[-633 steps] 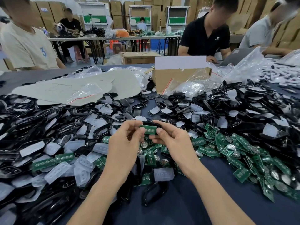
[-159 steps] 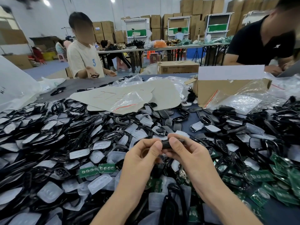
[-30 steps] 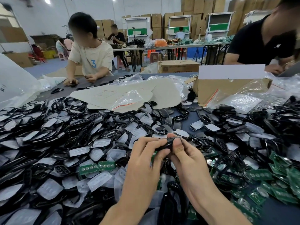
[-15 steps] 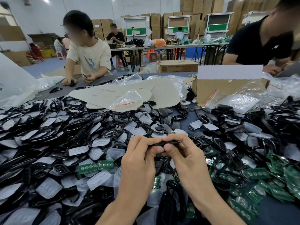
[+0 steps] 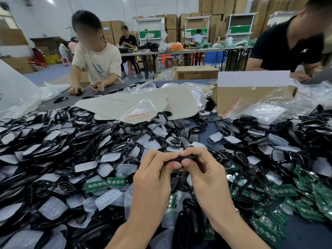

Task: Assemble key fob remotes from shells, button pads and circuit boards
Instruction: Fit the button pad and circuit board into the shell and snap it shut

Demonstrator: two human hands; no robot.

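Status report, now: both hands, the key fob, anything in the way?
Left hand and right hand both pinch one black key fob, held edge-on. It is above the heap of loose parts. Nothing blocks the hands.

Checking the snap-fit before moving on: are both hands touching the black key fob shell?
Touching. The head view shows the left hand and right hand pinching the black key fob shell between fingertips and thumbs.

The black key fob (image 5: 190, 157), level and edge-on, is pinched between left hand (image 5: 154, 178) and right hand (image 5: 206, 175), above heaped shells (image 5: 124, 146), button pads (image 5: 85, 166) and circuit boards (image 5: 106, 184).
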